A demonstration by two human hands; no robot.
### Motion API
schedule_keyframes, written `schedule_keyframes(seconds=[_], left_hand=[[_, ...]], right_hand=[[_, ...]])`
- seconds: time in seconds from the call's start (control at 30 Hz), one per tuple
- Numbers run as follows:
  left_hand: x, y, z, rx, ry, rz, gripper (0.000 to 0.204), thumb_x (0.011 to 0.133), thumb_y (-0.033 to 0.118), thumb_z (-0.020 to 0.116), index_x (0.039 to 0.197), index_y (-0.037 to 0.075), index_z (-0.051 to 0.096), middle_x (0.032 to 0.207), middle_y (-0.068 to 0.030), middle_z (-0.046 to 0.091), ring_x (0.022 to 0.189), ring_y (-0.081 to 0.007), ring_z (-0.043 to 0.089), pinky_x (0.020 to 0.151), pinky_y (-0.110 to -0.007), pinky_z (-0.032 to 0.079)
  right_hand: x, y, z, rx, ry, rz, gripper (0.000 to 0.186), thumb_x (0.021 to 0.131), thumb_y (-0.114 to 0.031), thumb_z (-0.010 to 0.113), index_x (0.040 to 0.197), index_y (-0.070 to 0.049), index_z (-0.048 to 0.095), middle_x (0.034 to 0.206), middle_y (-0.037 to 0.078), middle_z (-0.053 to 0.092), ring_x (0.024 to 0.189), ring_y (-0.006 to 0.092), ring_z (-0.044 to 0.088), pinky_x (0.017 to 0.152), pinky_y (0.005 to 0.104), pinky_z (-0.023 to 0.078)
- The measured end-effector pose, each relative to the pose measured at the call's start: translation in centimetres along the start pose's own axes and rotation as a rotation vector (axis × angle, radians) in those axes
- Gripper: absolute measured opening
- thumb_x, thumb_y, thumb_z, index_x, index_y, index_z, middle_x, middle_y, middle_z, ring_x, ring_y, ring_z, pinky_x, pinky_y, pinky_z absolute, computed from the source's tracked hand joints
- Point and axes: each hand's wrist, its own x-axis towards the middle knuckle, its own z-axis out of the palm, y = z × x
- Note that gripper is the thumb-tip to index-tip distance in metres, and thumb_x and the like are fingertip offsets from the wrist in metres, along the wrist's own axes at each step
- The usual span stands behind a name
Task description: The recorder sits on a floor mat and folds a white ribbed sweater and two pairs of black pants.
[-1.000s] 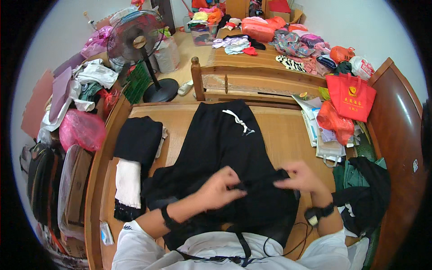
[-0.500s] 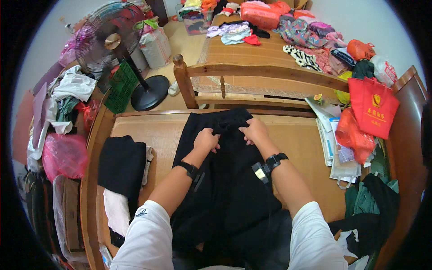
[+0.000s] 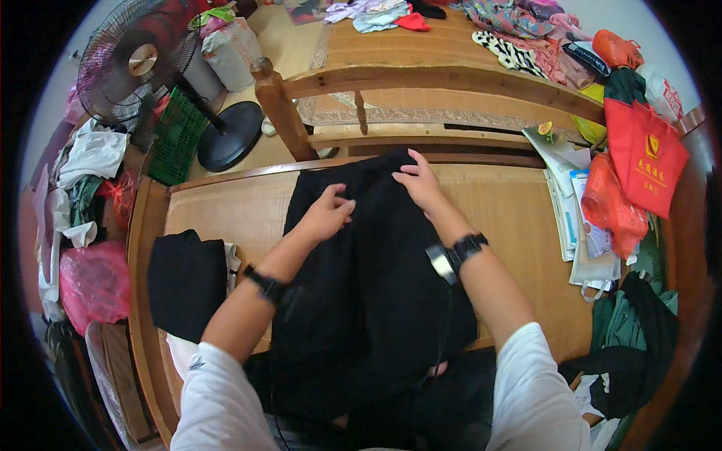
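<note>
Black trousers lie spread on the bed's woven mat, waistband at the far end and legs toward me. My left hand is over the left side of the front, just below the waistband, its fingers loosely bent and apart. Close to the waistband's right corner, my right hand has thumb and forefinger spread, with no cloth gripped between them. The lower legs bunch up in front of my body, partly hidden by my forearms. Each of my wrists wears a black strap with a small device.
Folded black clothing lies to the left on the mat. A wooden rail crosses the far end. Papers, a red bag and crumpled green clothes line the right side. A standing fan is beyond the left corner.
Both hands have let go of the waistband's middle. The right has moved out toward its right corner, the left toward the left side. The waist now lies flatter, and the view has shifted.
</note>
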Motion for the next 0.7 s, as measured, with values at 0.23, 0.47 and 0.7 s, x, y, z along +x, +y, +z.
schedule_keyframes(seconds=[0.23, 0.47, 0.7], left_hand=[[-24.2, 0.8, -5.8, 0.234, -0.034, 0.099, 0.043, 0.089, 0.019, 0.061, 0.125, 0.001, 0.045, 0.116, -0.0135, 0.053, 0.101, -0.0209, 0.056, 0.086, -0.031, 0.046], [-39.3, -2.9, -8.4, 0.272, 0.241, 0.009, 0.046, 0.085, 0.022, 0.065, 0.122, -0.001, 0.049, 0.118, -0.0179, 0.056, 0.11, -0.0272, 0.054, 0.092, -0.033, 0.044], [-42.8, -10.6, -5.6, 0.334, 0.405, -0.092, 0.066, 0.076, 0.032, 0.073, 0.123, -0.006, 0.047, 0.116, -0.0265, 0.055, 0.11, -0.035, 0.054, 0.093, -0.037, 0.043]], right_hand=[[-16.3, -5.1, -5.0, 0.366, -0.439, 0.056, 0.04, 0.085, -0.012, 0.062, 0.123, -0.007, 0.05, 0.105, 0.009, 0.062, 0.094, 0.0151, 0.058, 0.077, 0.027, 0.046], [-28.3, -6.1, -6.4, 0.443, -0.664, 0.14, 0.033, 0.089, -0.013, 0.057, 0.12, -0.005, 0.053, 0.101, 0.009, 0.063, 0.093, 0.0159, 0.06, 0.079, 0.0287, 0.048], [-34.2, -4.9, -2.3, 0.342, -0.93, 0.208, 0.035, 0.088, -0.012, 0.061, 0.121, -0.004, 0.054, 0.099, 0.009, 0.065, 0.089, 0.0145, 0.061, 0.078, 0.0274, 0.049]])
